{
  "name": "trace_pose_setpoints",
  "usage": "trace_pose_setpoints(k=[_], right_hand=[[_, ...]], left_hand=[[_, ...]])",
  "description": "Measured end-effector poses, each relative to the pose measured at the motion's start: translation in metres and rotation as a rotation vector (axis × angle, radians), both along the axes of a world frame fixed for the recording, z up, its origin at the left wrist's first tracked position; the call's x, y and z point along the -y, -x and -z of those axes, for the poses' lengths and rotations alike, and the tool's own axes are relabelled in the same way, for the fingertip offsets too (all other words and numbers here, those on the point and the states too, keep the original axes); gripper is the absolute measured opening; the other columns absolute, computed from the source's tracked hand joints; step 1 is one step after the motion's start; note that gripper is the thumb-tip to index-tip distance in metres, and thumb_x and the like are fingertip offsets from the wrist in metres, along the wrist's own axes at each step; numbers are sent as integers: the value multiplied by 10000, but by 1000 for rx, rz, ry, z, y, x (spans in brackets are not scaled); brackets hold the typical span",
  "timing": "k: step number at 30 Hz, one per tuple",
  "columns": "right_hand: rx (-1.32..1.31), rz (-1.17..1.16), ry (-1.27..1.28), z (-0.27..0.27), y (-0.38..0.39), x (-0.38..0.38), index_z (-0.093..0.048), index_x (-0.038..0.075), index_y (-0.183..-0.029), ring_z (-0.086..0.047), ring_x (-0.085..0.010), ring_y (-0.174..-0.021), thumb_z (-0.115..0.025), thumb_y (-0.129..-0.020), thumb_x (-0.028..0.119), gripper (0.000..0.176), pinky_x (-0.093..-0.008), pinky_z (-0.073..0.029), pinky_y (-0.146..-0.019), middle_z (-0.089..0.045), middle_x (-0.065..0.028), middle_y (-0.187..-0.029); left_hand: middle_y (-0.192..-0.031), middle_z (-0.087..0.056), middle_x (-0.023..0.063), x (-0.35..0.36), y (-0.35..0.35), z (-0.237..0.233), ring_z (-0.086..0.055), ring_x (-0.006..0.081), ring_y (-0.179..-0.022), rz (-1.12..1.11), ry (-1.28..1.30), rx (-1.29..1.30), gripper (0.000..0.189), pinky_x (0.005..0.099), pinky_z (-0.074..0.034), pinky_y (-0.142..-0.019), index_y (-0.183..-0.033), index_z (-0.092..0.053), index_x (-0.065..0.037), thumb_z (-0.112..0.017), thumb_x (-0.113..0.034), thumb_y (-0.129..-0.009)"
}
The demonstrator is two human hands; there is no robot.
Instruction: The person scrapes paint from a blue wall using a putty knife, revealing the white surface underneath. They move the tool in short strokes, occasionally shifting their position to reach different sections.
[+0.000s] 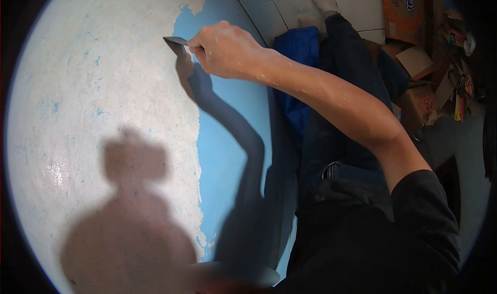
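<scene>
My right hand [225, 48] reaches across from the right, its fingers closed round a scraper [176, 40]. The scraper's dark, flat blade points left, against or close over the wall near the ragged border between two surfaces. On the left, the wall [103, 71] is whitish with small blue flecks. A strip of blue paint [222, 144] runs down its right side, with an uneven, chipped edge. Pale specks dot my right forearm. My left hand is out of sight. At the bottom edge lies a blurred, pale, rounded shape [264, 274] with a reddish smear beside it.
My shadow falls on the wall. A bright blue cloth or bag [297, 45] lies beside my legs in dark trousers [347, 55]. White floor tiles [300, 9] and a foot [324, 3] show at the top. Cardboard boxes [406, 14] and clutter stand at the upper right.
</scene>
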State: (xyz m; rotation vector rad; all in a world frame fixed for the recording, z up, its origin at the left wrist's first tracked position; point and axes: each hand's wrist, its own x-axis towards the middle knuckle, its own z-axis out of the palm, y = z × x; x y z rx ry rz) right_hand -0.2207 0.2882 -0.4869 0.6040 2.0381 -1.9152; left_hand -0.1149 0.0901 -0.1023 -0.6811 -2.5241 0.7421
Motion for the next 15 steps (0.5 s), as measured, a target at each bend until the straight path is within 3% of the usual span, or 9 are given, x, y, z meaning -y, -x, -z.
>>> trace_pose_setpoints(k=[5, 7, 11, 14, 15], right_hand=[[-30, 5, -35, -14, -8, 0, -787, 40, -975, -716, -386, -723, -564, -946, 46, 224, -469, -577, -704, -724, -222, -814], [43, 8, 20, 3, 7, -3, -754, 25, -897, -707, -387, -709, -564, -933, 38, 194, -471, -573, -699, -703, -228, -780], [-28, -45, 21, -5, 6, -13, -693, 1, -801, -694, -405, -703, -572, -910, 24, 165, -474, -566, -692, -664, -247, -731], [-74, 68, -37, 1, -2, 4, -677, -7, -790, -678, -423, -694, -574, -907, 21, 158, -479, -559, -683, -658, -252, -726], [6, 17, -2, 2, 2, 2, -678, -7, -794, -679, -427, -701, -575, -906, 22, 155, -483, -558, -687, -661, -253, -733]], left_hand=[[-466, -365, 21, -9, -2, 16, -309, 182, -388, -122, -4, -141, 584, 358, -278, -418, -511, -390, -126, -583, -203, -1058], [-467, -368, 23, 23, 5, -3, -313, 184, -384, 244, 27, 59, 577, 360, -282, -420, -517, -392, -121, -584, -199, -1056], [-465, -377, 30, 25, 5, -3, -326, 189, -379, 274, -5, 116, 567, 369, -294, -414, -531, -396, -106, -578, -197, -1061], [-462, -377, 32, 4, 11, 8, -329, 192, -378, 262, 4, 106, 575, 373, -299, -411, -533, -401, -102, -569, -216, -1072], [-461, -378, 33, 6, 9, 4, -328, 193, -378, 241, 44, 91, 580, 373, -300, -411, -531, -402, -103, -566, -224, -1074]])
